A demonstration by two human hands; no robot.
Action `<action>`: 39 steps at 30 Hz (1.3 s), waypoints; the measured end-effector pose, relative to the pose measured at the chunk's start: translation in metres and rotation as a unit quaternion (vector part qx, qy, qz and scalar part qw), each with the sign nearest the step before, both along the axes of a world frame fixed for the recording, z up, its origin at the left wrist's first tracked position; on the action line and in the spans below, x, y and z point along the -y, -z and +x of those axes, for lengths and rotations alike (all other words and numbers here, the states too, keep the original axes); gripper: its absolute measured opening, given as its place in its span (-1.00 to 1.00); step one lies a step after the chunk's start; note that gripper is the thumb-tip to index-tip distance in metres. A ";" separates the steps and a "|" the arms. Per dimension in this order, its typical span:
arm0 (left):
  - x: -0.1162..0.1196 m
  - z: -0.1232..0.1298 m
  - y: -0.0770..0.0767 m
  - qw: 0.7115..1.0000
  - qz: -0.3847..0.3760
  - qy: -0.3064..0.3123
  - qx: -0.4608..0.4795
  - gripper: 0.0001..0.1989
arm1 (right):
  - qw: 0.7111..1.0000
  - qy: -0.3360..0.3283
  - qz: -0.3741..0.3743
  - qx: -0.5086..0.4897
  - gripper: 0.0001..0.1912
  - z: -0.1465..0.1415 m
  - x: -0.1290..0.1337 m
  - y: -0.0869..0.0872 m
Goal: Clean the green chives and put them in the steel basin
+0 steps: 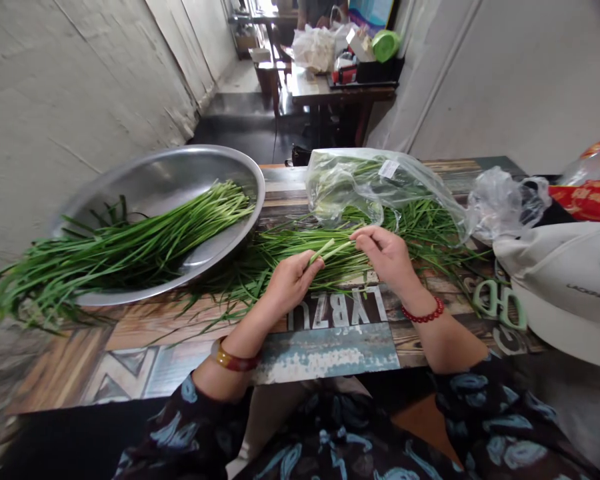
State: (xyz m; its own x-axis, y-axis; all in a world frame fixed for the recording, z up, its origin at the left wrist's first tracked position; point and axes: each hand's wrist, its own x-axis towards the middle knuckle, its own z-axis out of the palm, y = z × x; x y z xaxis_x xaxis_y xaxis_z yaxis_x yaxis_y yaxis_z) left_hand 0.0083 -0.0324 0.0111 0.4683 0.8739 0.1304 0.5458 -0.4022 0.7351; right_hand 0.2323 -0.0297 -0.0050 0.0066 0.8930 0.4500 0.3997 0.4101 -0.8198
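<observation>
My left hand point(291, 283) is closed around a few green stalks point(325, 249), whose pale ends stick out past the thumb. Thumb and fingers of my right hand point(385, 257) pinch the pale end of a stalk just to the right. Beneath and behind both hands, loose green stalks point(285, 245) lie spread over the patterned table point(330, 347). To the left, a wide metal basin point(180, 170) holds a large bundle of long green stalks point(145, 243), its leafy ends hanging over the rim. A clear plastic bag point(370, 180) with more stalks inside lies behind my right hand.
Green-handled scissors point(500, 303) and a white cap point(570, 280) are at the right, near a crumpled plastic bag point(500, 200) and a red package point(593, 193). Walls stand on both sides. Farther back, a second table point(320, 87) carries bags and boxes, with a person point(320, 10) behind.
</observation>
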 end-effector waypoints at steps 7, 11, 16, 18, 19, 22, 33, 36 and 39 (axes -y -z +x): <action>0.001 0.003 0.004 0.999 0.012 0.050 -0.002 -0.67 | 0.984 -0.044 0.134 0.109 -0.77 -0.021 0.003 0.004; 0.002 0.006 0.002 0.997 0.033 0.071 0.002 -0.69 | 0.982 -0.059 0.131 0.120 -0.63 -0.019 0.003 0.003; 0.000 -0.001 -0.005 0.999 0.053 -0.007 0.005 -0.70 | 0.993 0.075 0.055 0.068 -0.53 0.002 -0.003 0.000; -0.003 -0.005 -0.005 0.995 0.075 -0.062 0.023 -0.71 | 0.993 0.075 0.047 0.082 -0.51 0.009 -0.006 -0.001; -0.004 -0.008 -0.005 0.992 0.089 -0.086 0.028 -0.72 | 0.992 0.064 0.048 0.097 -0.51 0.012 -0.007 -0.001; -0.008 -0.013 -0.003 0.983 0.121 -0.133 0.026 -0.72 | 0.987 0.050 0.060 0.137 -0.59 0.018 -0.012 0.002; -0.011 -0.009 0.003 0.994 0.060 -0.085 0.015 -0.73 | 0.958 0.017 0.102 0.266 -0.79 0.024 -0.022 0.023; -0.010 -0.008 0.005 0.996 0.060 -0.059 0.028 -0.71 | 0.952 0.026 0.101 0.288 -0.77 0.023 -0.021 0.022; -0.008 -0.007 0.004 0.995 0.064 -0.052 0.054 -0.70 | 0.941 0.060 0.077 0.323 -0.77 0.026 -0.021 0.021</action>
State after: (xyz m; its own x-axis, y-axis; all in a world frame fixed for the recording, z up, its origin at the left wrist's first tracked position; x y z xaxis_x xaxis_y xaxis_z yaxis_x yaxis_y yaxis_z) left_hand 0.0014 -0.0242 0.0069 0.3537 0.8895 0.2892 0.5100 -0.4426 0.7375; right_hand 0.2584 -0.0085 -0.0257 -0.2160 0.8277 0.5180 0.8458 0.4237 -0.3242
